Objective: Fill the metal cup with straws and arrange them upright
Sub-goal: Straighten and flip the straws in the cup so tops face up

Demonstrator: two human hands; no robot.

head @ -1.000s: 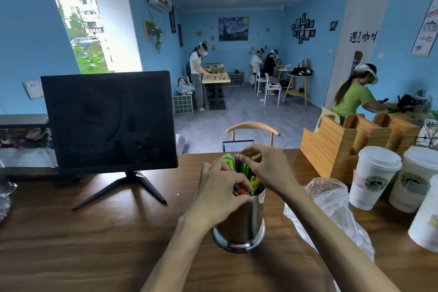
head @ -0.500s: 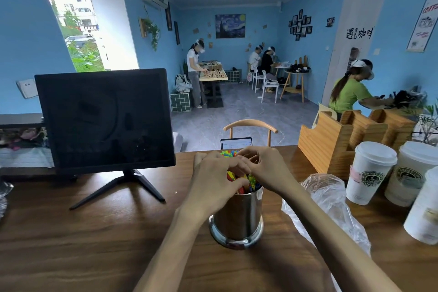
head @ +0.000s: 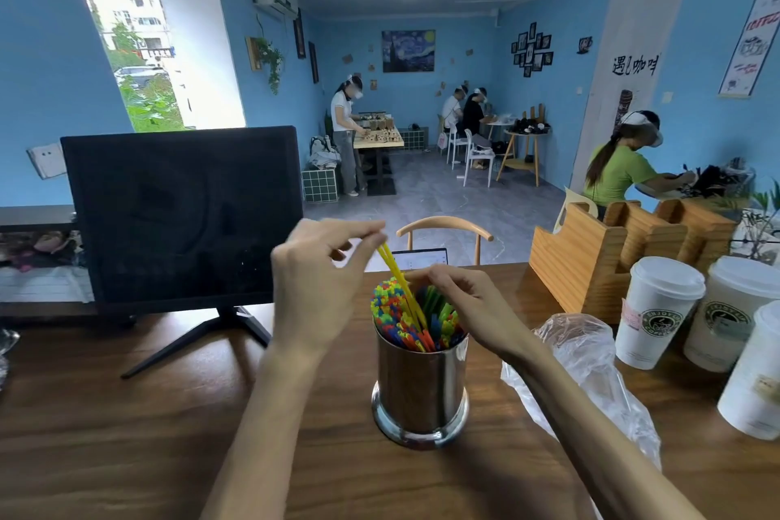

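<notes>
A shiny metal cup (head: pixel 420 388) stands on the wooden table (head: pixel 126 435), packed with colourful straws (head: pixel 392 310) that stick out of its top. My left hand (head: pixel 320 279) is raised above and to the left of the cup and pinches the top of two yellow straws (head: pixel 399 283), which slant down into the bundle. My right hand (head: pixel 464 304) hovers over the cup's right side, fingers curled among the straw tips there; what it holds I cannot make out.
A black monitor (head: pixel 181 215) on a stand is at the left. A crumpled clear plastic bag (head: pixel 591 376) lies right of the cup. Three lidded paper cups (head: pixel 658 308) and a wooden holder (head: pixel 591 258) stand at the right. A chair back (head: pixel 443 226) is behind the table.
My left hand has lifted up and away from the bundle, drawing the yellow straws partly out. My right hand stays at the cup's top right.
</notes>
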